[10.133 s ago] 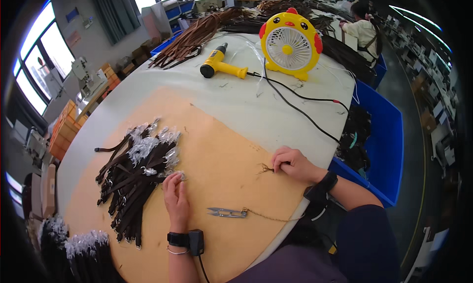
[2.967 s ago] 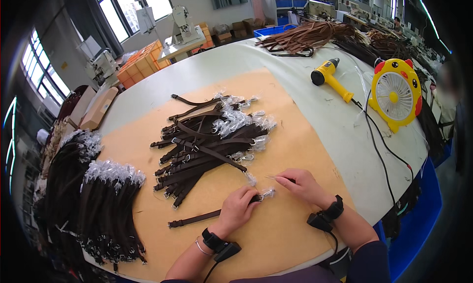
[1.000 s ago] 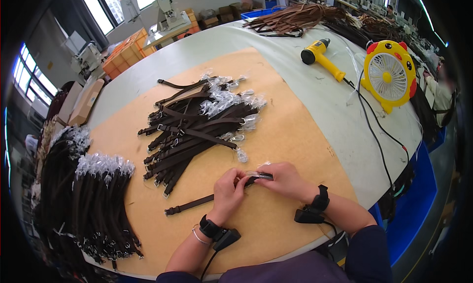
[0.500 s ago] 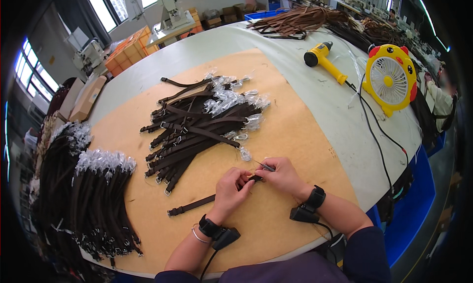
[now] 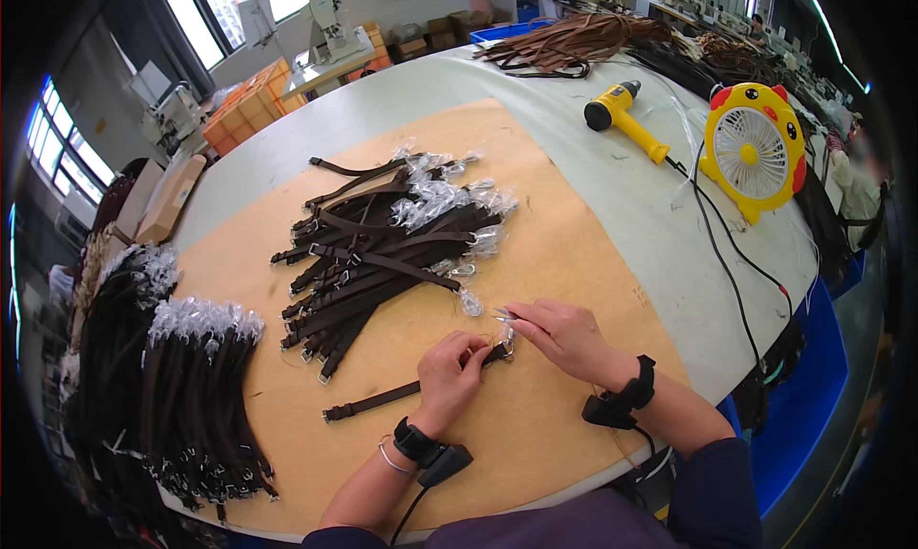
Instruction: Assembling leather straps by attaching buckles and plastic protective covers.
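Observation:
My left hand [image 5: 451, 379] is closed in a pinch on a dark brown strap [image 5: 382, 397]. One end of this strap, with a buckle, lies on the tan board to the left. Its other end sticks out past my fingertips, with a shiny metal fitting and some clear plastic [image 5: 506, 339]. Just above that end, my right hand [image 5: 571, 346] is closed on a slim metal tool [image 5: 504, 315] with two pointed tips, whose handle is hidden in the palm. Beyond my hands lies a loose pile of similar buckled straps [image 5: 368, 252], their far-right ends wrapped in clear plastic.
A thick bundle of plastic-tipped straps [image 5: 196, 396] hangs over the table's left edge. At the right are a yellow heat gun [image 5: 626, 123] and a yellow fan [image 5: 753, 157] with cords. Brown strips [image 5: 574, 42] lie at the back. Blue bins [image 5: 803, 425] stand below the right edge.
My right hand has moved slightly right, away from my left fingertips, and the tool's two tips now show. The strap end with its plastic has come into sight between the hands.

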A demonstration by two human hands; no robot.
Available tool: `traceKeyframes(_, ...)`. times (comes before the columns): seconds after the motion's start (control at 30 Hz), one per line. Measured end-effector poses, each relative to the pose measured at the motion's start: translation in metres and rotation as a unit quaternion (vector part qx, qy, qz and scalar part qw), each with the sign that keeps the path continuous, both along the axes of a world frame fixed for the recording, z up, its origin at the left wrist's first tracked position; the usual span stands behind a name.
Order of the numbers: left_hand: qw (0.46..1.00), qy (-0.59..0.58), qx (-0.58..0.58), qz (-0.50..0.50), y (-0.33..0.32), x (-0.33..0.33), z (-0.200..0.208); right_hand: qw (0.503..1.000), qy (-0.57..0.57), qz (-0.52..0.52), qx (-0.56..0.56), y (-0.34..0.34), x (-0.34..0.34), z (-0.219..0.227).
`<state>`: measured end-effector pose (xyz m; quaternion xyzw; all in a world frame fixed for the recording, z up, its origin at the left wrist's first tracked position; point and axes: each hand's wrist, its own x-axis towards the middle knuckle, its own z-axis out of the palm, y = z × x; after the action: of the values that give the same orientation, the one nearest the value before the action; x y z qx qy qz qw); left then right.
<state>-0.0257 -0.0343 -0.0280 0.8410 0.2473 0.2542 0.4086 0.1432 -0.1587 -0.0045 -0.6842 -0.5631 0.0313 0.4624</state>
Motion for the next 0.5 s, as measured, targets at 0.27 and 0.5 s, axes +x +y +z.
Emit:
traceKeyframes(0.27,1.000,0.007,0.016,0.001,-0.001,0.001,-0.004,0.969,-0.232,0.052,-0.066,-0.021,-0.011,0.000)
traceKeyframes(0.5,1.000,0.009,0.017,-0.002,-0.003,0.002,-0.004,0.957,-0.262,0.067,-0.101,-0.018,-0.013,-0.006)
